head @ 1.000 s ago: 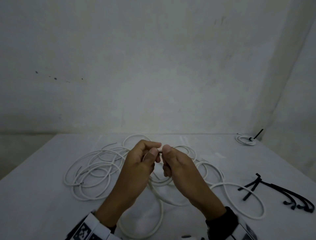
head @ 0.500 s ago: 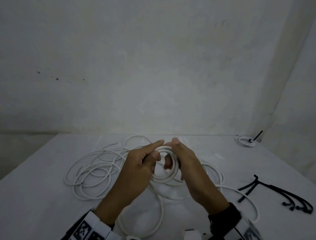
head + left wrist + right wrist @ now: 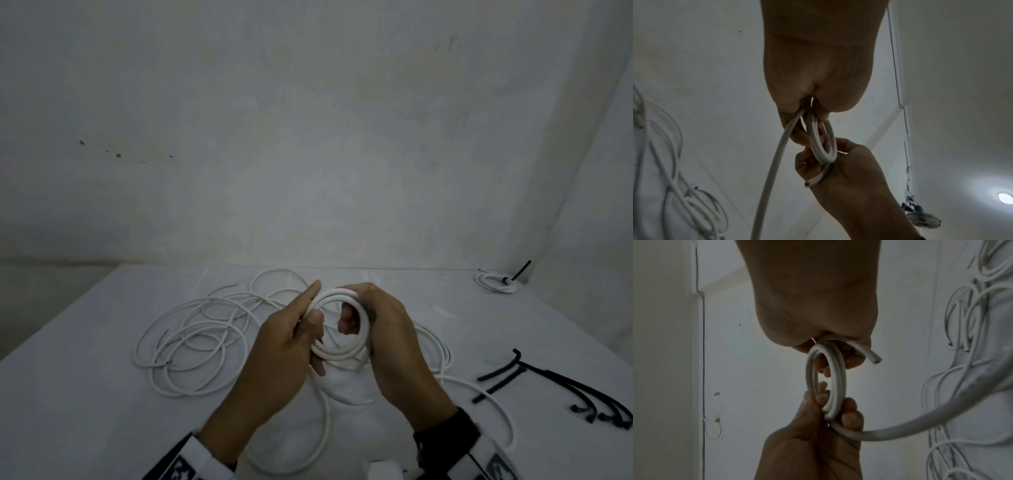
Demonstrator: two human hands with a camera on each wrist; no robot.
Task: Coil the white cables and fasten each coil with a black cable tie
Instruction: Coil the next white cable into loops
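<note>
A small coil of white cable (image 3: 337, 295) of about two turns is held upright above the table between both hands. My left hand (image 3: 301, 334) pinches its left side with thumb and fingers, the forefinger stretched along the top. My right hand (image 3: 373, 322) grips the right side, fingers curled through the ring. The coil (image 3: 823, 144) shows edge-on from the left wrist, with the cut cable end (image 3: 812, 182) sticking out by the right hand. In the right wrist view the coil (image 3: 835, 378) has its cut end (image 3: 874, 359) free and the uncoiled length (image 3: 900, 433) trailing down to the table.
A tangle of loose white cables (image 3: 191, 339) lies on the white table (image 3: 68, 394) to the left. Several black cable ties (image 3: 565, 383) lie at the right. A tied coil (image 3: 496, 282) sits at the far right corner by the wall.
Two hands that pinched the cable end together have drawn it into a ring; a second turn has been added and the coil has grown wider.
</note>
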